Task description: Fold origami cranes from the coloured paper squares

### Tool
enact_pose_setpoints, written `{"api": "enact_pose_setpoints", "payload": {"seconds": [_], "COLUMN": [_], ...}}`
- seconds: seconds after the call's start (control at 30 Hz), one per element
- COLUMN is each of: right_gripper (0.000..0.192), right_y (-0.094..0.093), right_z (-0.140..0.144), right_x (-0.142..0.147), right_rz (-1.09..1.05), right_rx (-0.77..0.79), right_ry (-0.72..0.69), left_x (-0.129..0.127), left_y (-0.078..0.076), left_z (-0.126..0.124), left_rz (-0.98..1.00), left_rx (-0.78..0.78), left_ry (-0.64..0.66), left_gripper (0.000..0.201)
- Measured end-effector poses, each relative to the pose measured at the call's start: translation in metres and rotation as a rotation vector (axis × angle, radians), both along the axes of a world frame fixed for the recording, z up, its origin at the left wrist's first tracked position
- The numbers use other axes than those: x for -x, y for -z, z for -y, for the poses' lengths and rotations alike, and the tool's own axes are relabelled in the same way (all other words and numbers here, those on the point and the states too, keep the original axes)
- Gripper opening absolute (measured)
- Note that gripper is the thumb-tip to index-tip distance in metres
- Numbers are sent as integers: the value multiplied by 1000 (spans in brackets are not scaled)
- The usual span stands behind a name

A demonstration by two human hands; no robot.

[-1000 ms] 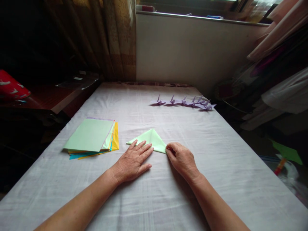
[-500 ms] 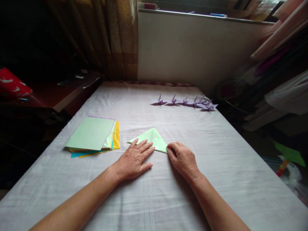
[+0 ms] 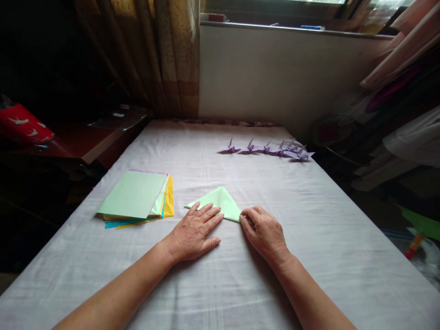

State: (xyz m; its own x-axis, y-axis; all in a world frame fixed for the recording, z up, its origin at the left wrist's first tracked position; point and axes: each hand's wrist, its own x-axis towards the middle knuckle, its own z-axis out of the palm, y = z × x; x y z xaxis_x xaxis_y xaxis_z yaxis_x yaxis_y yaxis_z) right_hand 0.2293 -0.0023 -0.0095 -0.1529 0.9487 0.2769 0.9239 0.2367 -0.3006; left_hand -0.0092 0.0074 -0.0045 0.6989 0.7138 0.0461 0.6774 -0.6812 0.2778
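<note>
A light green sheet of origami paper (image 3: pixel 223 201), folded into a triangle, lies on the cloth with its peak pointing away from me. My left hand (image 3: pixel 197 231) rests flat on its lower left edge, fingers spread. At the triangle's right corner, my right hand (image 3: pixel 263 229) is closed, thumb and forefinger pinching the tip. To the left sits a stack of coloured paper (image 3: pixel 134 193), pale green on top, with yellow, blue and other colours showing at its edges.
Several purple paper cranes (image 3: pixel 266 147) stand in a row near the far right edge of the cloth-covered table (image 3: pixel 192 146). A dark wooden surface (image 3: pixel 89 142) with a red patterned item (image 3: pixel 25 126) is at left. Clothes (image 3: pixel 412 137) hang at right.
The whole view has shifted slightly, so everything sits a little lower and to the right. Both hands keep the same hold on the folded paper.
</note>
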Motion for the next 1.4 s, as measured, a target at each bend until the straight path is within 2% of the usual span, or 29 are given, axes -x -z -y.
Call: {"api": "enact_pose_setpoints", "payload": {"seconds": [0.23,0.4,0.9,1.4], "right_gripper": [21,26,34,29], "right_y": [-3,-2,3,2], "right_z": [5,9,9,9], "right_x": [9,16,13,14], "right_rz": [43,99,98,40], "right_rx": [-217,-178,-113,-69], "right_ry": [-199,-307,-338,-318], "left_x": [-1,-1,-1,-1], "left_y": [0,4,7,2], "left_z": [0,0,0,-3], "left_rz": [-7,0,-54,-15], "left_rx": [-1,-27,-98,-11], "left_ry": [-9,-3,12,-34], "left_gripper": [59,59,61,62]}}
